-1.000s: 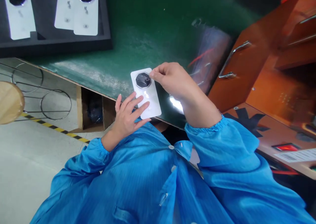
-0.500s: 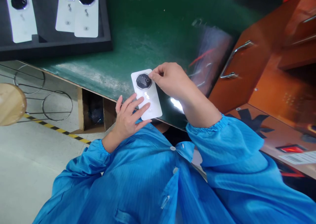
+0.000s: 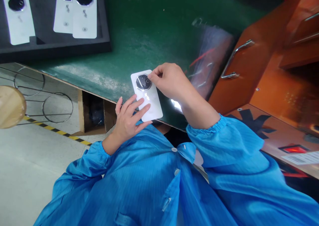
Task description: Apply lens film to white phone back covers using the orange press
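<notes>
A white phone back panel (image 3: 152,104) with a dark octagonal camera window (image 3: 144,82) lies near the front edge of the green table. My left hand (image 3: 129,114) has its fingers spread, with the fingertips resting on the panel's left side and lower part. At the window's upper right edge, my right hand (image 3: 169,78) has thumb and forefinger pinched together. Whatever is between those fingertips is too small or hidden to make out. Bright glare lies across the window and over the dark lettering below it.
A black foam tray (image 3: 50,48) at the upper left bears several similar white panels (image 3: 84,20). Clear plastic bags (image 3: 208,56) lie right of my hands, beside an orange cabinet (image 3: 239,66) with metal handles. A round wooden stool (image 3: 11,106) and an open cardboard box (image 3: 81,110) stand below the table.
The view has shifted slightly, so the tray and cabinet sit a little further left. Both hands keep nearly the same place on the panel, and the glare on the window has changed.
</notes>
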### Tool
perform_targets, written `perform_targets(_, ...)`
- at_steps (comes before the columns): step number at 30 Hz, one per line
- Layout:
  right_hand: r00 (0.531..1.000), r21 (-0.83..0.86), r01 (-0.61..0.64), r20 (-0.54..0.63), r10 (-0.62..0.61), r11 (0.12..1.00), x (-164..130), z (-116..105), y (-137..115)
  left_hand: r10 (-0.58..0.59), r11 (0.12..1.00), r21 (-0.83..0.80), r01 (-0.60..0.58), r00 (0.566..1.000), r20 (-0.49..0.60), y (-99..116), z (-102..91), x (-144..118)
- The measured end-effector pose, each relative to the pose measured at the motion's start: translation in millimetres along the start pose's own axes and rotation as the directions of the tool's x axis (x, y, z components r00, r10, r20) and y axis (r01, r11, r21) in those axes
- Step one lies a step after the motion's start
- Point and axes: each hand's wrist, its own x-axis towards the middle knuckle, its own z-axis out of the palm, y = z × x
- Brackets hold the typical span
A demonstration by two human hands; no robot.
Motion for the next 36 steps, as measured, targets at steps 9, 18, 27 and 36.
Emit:
perform_targets(9, 1.000, -0.022, -0.026, -0.017, 0.025, 0.999, -1, 2, -2, 0.005, 1.000, 0.019, -0.005, 1.000, -0.020, 1, -1.2, 2)
perform_targets(18, 0.999, 0.000, -0.010, -0.038, 0.010, 1.000, 0, 2, -1, 0.013, 1.000, 0.018, -0.013, 1.000, -0.012, 1, -2.4, 1)
perform_targets(27, 0.981, -0.114, 0.003, -0.193, -0.025, 0.993, -14, -7, 2, 0.037, 0.999, 0.017, -0.037, 0.998, -0.045, 1, -4.2, 3)
perform_targets(36, 0.954, -0.255, 0.034, -0.279, -0.107, 0.966, -69, -19, -11, 0.108, 0.994, 0.008, -0.108, 0.985, -0.132, 1, -4.7, 6)
